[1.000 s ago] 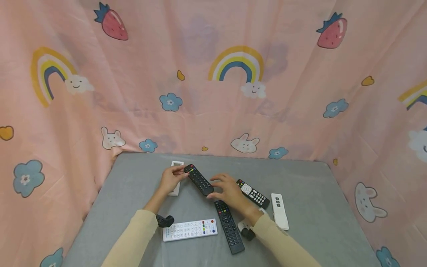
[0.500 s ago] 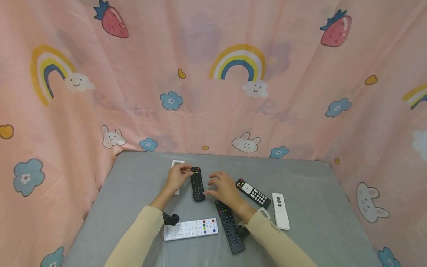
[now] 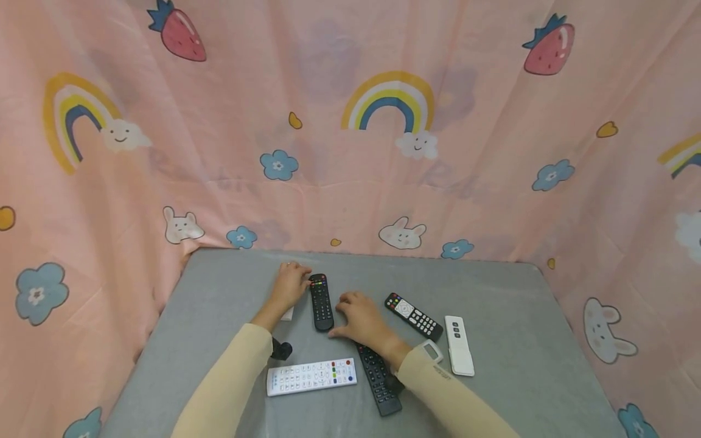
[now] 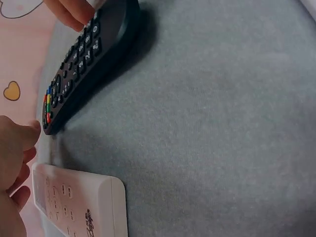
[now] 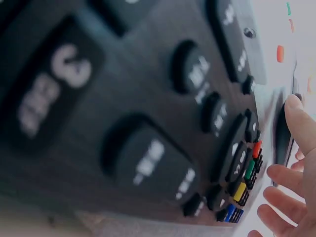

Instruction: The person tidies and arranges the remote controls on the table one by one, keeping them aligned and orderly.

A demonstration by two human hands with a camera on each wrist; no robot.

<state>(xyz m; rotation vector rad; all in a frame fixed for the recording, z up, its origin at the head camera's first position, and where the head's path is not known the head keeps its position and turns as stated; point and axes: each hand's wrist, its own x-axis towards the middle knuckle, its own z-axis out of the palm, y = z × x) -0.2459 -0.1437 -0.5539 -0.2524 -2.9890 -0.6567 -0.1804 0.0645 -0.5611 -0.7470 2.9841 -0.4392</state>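
A black remote control (image 3: 322,302) with colored buttons near its top lies almost lengthwise on the grey table between the two hands. My left hand (image 3: 290,285) is by its far end, thumb tip close to the colored buttons. Below that hand is a white remote with a screen (image 4: 79,200), mostly hidden from the head view. My right hand (image 3: 361,319) has spread, bent fingers beside the black remote's near right side. Under the right wrist lies a longer black remote (image 3: 383,392), its buttons large in the right wrist view.
A white remote with many buttons (image 3: 312,377) lies crosswise in front. To the right are a black remote with a pale round pad (image 3: 414,317) and a slim white remote (image 3: 459,347). A pale object (image 3: 431,351) shows beside the right sleeve. A pink printed curtain (image 3: 339,182) rises behind.
The black remote went from slanting between both hands to lying nearly straight on the table. The left hand moved slightly away, over the screened white remote; the right hand came down nearer the black remote.
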